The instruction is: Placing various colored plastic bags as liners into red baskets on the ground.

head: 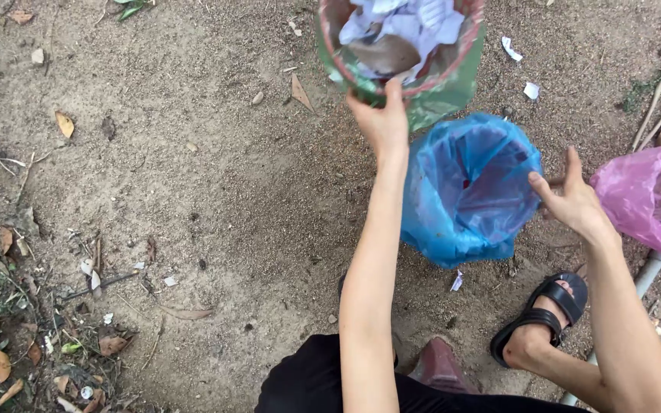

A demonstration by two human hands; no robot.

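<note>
green bag [437,95]: thin plastic, round red-rimmed mouth, filled with crumpled white paper [403,27] and a brown leaf; rim pinched shut-fingered by left hand [380,122], held ahead. blue bag [464,191]: translucent, open, just right of that arm; edge touched, perhaps gripped, by half-open right hand [571,203]. pink bag [652,199] farther right, on sandy ground [216,191].

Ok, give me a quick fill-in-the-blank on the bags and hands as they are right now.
1. The left hand grips the rim of the ____ bag, which holds crumpled paper.
2. The right hand touches the rim of the ____ bag.
3. The pink bag lies to the ____ of the blue one.
4. The foot near the right arm wears a black ____.

Missing words: green; blue; right; sandal
</note>
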